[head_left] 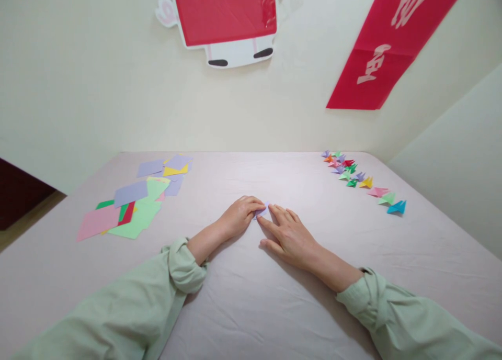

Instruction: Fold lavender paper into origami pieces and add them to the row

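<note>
A small folded piece of light purple paper (pixel 262 211) lies on the cloth-covered table between my hands. From the left, my left hand (pixel 241 213) holds the paper's edge, its fingers close together and the thumb mostly hidden. My right hand (pixel 288 234) rests palm down on the other side, fingers stretched out and apart, with the index and middle fingertips touching the paper. Both fingertip groups cover part of the paper, so its exact folded shape is hard to make out.
Loose coloured paper sheets (pixel 131 192) overlap at the left of the table (pixel 243 297). Several small folded paper cranes (pixel 367 182) stand in a slanting row at the right. Behind the table rises a wall (pixel 251 114) with a red banner (pixel 376 62) and a red-and-white cutout (pixel 227 14).
</note>
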`<state>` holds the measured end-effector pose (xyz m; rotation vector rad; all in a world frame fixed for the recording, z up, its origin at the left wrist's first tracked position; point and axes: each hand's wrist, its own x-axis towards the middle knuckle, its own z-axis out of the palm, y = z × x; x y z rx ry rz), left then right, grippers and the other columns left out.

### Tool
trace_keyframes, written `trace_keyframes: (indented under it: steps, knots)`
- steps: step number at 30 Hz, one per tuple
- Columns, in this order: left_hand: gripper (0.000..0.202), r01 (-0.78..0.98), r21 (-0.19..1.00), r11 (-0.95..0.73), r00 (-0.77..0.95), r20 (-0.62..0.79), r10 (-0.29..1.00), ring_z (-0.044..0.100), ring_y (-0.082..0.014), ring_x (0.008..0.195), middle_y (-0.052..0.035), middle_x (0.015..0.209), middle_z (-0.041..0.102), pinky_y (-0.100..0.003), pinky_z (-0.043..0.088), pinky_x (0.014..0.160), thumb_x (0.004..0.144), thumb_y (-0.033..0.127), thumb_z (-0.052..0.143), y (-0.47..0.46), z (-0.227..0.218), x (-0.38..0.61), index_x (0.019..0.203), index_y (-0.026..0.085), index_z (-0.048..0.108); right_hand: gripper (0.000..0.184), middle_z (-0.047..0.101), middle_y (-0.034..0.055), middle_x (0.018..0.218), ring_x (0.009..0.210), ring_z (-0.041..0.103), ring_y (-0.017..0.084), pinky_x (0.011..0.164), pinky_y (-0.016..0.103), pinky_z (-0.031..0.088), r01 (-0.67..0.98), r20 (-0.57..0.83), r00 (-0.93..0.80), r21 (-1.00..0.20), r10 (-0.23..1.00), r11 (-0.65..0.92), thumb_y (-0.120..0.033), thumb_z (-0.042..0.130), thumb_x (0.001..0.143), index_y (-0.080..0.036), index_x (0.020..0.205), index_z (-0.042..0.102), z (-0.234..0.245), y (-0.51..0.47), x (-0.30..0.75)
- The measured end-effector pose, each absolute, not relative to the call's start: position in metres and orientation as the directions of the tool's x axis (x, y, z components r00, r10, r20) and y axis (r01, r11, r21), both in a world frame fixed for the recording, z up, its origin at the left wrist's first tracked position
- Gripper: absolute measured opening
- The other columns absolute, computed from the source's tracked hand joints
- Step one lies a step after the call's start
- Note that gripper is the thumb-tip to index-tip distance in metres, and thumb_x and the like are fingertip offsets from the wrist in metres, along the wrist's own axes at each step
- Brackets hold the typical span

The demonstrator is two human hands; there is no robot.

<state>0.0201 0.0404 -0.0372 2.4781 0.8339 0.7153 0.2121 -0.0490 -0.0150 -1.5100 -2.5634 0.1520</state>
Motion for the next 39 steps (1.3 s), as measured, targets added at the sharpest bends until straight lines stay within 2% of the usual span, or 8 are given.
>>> trace_keyframes:
  steps: [6, 9, 12, 15, 22, 28, 34, 39]
  knots:
    - [0.035, 0.412, 0.531, -0.740, 0.694, 0.344, 0.633, 0.058, -0.0172, 0.107, -0.0057, 0.112, 0.068, -0.036, 0.047, 0.098, 0.088, 0.008, 0.046, 0.042, -0.042, 0.019, 0.112, 0.021, 0.068, 0.053, 0.031, 0.0192, 0.152, 0.141, 0.027, 0.035, 0.107, 0.059, 0.026, 0.871, 0.065, -0.443, -0.206, 0.894, 0.446, -0.050, 0.053, 0.090, -0.030, 0.138, 0.049, -0.012, -0.056, 0.200]
    - [0.034, 0.415, 0.520, -0.747, 0.695, 0.349, 0.629, 0.058, -0.0170, 0.107, -0.0059, 0.112, 0.068, -0.036, 0.048, 0.098, 0.087, 0.007, 0.048, 0.040, -0.042, 0.018, 0.111, 0.020, 0.068, 0.048, 0.029, 0.0152, 0.154, 0.143, 0.024, 0.032, 0.109, 0.059, 0.023, 0.851, 0.098, -0.451, -0.253, 0.887, 0.460, -0.047, 0.055, 0.090, -0.033, 0.135, 0.051, -0.014, -0.057, 0.200]
    - [0.032, 0.432, 0.492, -0.756, 0.691, 0.358, 0.628, 0.058, -0.0175, 0.109, -0.0067, 0.115, 0.068, -0.035, 0.048, 0.098, 0.088, 0.009, 0.049, 0.036, -0.039, 0.018, 0.113, 0.020, 0.067, 0.038, 0.039, 0.0102, 0.150, 0.139, 0.033, 0.024, 0.111, 0.050, 0.027, 0.820, 0.170, -0.412, -0.359, 0.895, 0.445, -0.037, 0.046, 0.096, -0.031, 0.132, 0.055, -0.015, -0.051, 0.206]
    - [0.033, 0.455, 0.452, -0.767, 0.700, 0.351, 0.622, 0.058, -0.0178, 0.112, -0.0075, 0.120, 0.067, -0.036, 0.047, 0.101, 0.090, 0.011, 0.049, 0.029, -0.035, 0.018, 0.118, 0.020, 0.065, 0.041, 0.048, 0.0091, 0.145, 0.134, 0.042, 0.018, 0.111, 0.041, 0.031, 0.812, 0.217, -0.335, -0.428, 0.917, 0.397, -0.029, 0.037, 0.098, -0.023, 0.137, 0.049, -0.015, -0.042, 0.210]
    - [0.041, 0.606, 0.254, -0.754, 0.726, 0.212, 0.655, 0.051, -0.0213, 0.127, -0.0067, 0.138, 0.057, -0.042, 0.042, 0.105, 0.093, 0.015, 0.042, 0.007, -0.029, 0.008, 0.133, 0.021, 0.053, 0.059, 0.032, 0.0098, 0.154, 0.142, 0.029, 0.025, 0.116, 0.048, 0.021, 0.902, 0.041, -0.370, -0.224, 0.928, 0.369, -0.043, 0.039, 0.096, -0.015, 0.147, 0.035, -0.022, -0.036, 0.206]
    - [0.051, 0.649, 0.171, -0.741, 0.736, 0.105, 0.669, 0.045, -0.0215, 0.133, -0.0033, 0.144, 0.050, -0.041, 0.037, 0.108, 0.088, 0.009, 0.043, -0.017, -0.022, -0.010, 0.137, 0.022, 0.048, 0.060, 0.029, 0.0096, 0.155, 0.142, 0.029, 0.025, 0.115, 0.048, 0.022, 0.918, 0.016, -0.361, -0.167, 0.932, 0.359, -0.044, 0.040, 0.096, -0.014, 0.148, 0.035, -0.019, -0.037, 0.204]
    - [0.047, 0.659, 0.272, -0.701, 0.686, 0.166, 0.709, 0.050, -0.0217, 0.127, -0.0045, 0.137, 0.057, -0.041, 0.038, 0.105, 0.084, 0.006, 0.045, -0.029, -0.019, -0.014, 0.128, 0.021, 0.055, 0.051, 0.039, 0.0111, 0.151, 0.138, 0.036, 0.025, 0.112, 0.049, 0.027, 0.913, 0.069, -0.349, -0.200, 0.935, 0.356, -0.036, 0.043, 0.095, -0.017, 0.143, 0.042, -0.017, -0.029, 0.210]
    - [0.020, 0.688, 0.445, -0.574, 0.542, 0.210, 0.813, 0.059, -0.0203, 0.102, -0.0056, 0.108, 0.066, -0.037, 0.046, 0.090, 0.087, 0.014, 0.049, -0.027, -0.012, -0.003, 0.104, 0.020, 0.058, 0.039, 0.054, 0.0092, 0.139, 0.129, 0.046, 0.021, 0.106, 0.040, 0.035, 0.872, 0.191, -0.332, -0.311, 0.924, 0.377, -0.023, 0.044, 0.094, -0.020, 0.131, 0.054, -0.023, -0.021, 0.217]
